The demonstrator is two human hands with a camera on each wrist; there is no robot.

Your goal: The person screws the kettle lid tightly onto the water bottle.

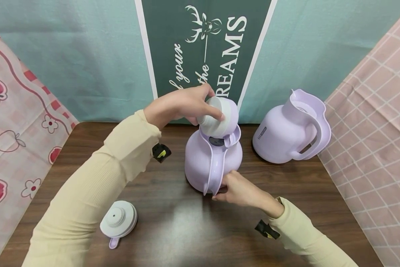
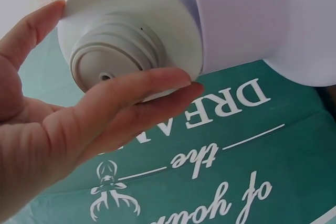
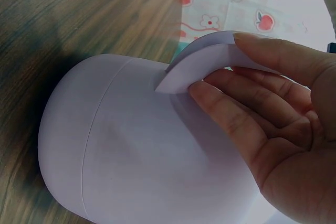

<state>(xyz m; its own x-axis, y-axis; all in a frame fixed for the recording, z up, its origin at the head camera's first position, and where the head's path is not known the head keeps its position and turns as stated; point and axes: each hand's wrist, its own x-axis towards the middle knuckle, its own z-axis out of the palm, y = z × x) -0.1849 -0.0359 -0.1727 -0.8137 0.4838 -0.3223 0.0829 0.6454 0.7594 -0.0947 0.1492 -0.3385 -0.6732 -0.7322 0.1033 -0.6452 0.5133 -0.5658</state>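
A lilac thermos jug stands on the table with its handle towards me. Over its mouth, my left hand grips a white and lilac jug lid between thumb and fingers. The lid is tipped on its side, and its threaded white plug faces my palm in the left wrist view. Whether the lid touches the rim, I cannot tell. Low on the jug's handle, my right hand pinches with the thumb on the outer side and fingers beneath.
Another lilac jug stands at the back right, its mouth without a lid. A second white lid with a lilac tab lies upside down at the front left of the wooden table. Cloth hangs at the back and both sides.
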